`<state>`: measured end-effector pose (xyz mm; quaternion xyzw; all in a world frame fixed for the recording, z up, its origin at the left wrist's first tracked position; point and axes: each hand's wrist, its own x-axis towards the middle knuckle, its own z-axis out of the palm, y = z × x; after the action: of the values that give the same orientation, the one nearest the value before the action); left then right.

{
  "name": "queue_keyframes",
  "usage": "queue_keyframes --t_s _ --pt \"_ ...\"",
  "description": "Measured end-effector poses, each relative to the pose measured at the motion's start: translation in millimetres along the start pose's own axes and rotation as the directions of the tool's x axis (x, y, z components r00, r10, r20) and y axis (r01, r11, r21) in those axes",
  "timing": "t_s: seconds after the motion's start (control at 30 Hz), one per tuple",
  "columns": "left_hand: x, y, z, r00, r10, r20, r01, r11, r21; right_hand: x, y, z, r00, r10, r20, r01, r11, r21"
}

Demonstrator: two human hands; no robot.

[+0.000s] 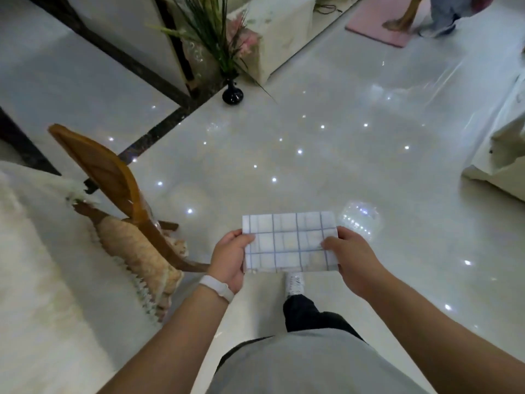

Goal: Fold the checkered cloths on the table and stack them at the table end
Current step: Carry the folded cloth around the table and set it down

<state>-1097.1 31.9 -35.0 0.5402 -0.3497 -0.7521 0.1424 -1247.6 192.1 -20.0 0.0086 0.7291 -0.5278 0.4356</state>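
A folded white cloth with thin blue checks [288, 241] is held flat in the air in front of me, above the glossy floor. My left hand [228, 258] grips its left edge, thumb on top. My right hand [350, 258] grips its right edge, thumb lying across the top face. The cloth forms a neat rectangle with its long side running left to right. A table covered in white cloth [34, 251] fills the left side of the view.
A wooden chair [119, 189] with an orange fringed cushion [139, 251] stands tilted against the table. A black vase [232, 93] with plants sits ahead on the floor. White covered furniture [500, 155] is at the right. Another person's legs [420, 15] stand far back.
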Motion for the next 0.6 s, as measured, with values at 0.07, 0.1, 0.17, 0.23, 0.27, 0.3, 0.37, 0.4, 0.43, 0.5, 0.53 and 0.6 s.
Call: queue_keyframes --t_s 0.07,0.1,0.17,0.23,0.27,0.3,0.37,0.4,0.43,0.5,0.53,0.6 --pt "13 19 15 0.999 0.003 -0.043 -0.003 1.000 0.001 28 -26 -1 0.999 -0.002 0.040 0.003 1.000 -0.024" --pt "20 28 22 0.998 0.005 -0.056 -0.005 1.000 0.001 40 -38 -2 0.998 -0.009 0.063 0.011 0.999 -0.038" --pt "32 47 35 0.996 0.019 -0.092 -0.019 1.000 -0.002 65 -65 -2 0.993 -0.025 0.113 0.033 0.997 -0.067" --pt "43 67 47 0.991 0.040 -0.127 -0.042 0.999 -0.015 89 -90 1 0.988 -0.050 0.148 0.063 0.994 -0.085" --pt "48 76 51 0.990 0.048 -0.134 -0.052 0.998 -0.027 99 -101 3 0.985 -0.062 0.159 0.077 0.993 -0.087" --pt "51 84 55 0.988 0.055 -0.146 -0.061 0.997 -0.038 107 -112 7 0.982 -0.074 0.172 0.091 0.992 -0.091" --pt "55 100 62 0.981 0.060 -0.184 -0.072 0.996 -0.058 123 -132 15 0.975 -0.092 0.205 0.114 0.988 -0.101" --pt "58 107 64 0.979 0.061 -0.197 -0.075 0.995 -0.067 129 -140 19 0.970 -0.096 0.222 0.123 0.987 -0.108" --pt "62 114 65 0.977 0.063 -0.206 -0.081 0.994 -0.077 136 -147 22 0.966 -0.101 0.237 0.131 0.985 -0.113" --pt "73 128 67 0.971 0.077 -0.224 -0.097 0.992 -0.080 148 -161 31 0.960 -0.102 0.262 0.139 0.982 -0.125" --pt "78 135 68 0.969 0.082 -0.232 -0.103 0.992 -0.079 154 -168 36 0.958 -0.095 0.272 0.134 0.982 -0.131" --pt "92 149 66 0.965 0.096 -0.244 -0.121 0.989 -0.090 170 -182 48 0.955 -0.079 0.287 0.122 0.983 -0.135"
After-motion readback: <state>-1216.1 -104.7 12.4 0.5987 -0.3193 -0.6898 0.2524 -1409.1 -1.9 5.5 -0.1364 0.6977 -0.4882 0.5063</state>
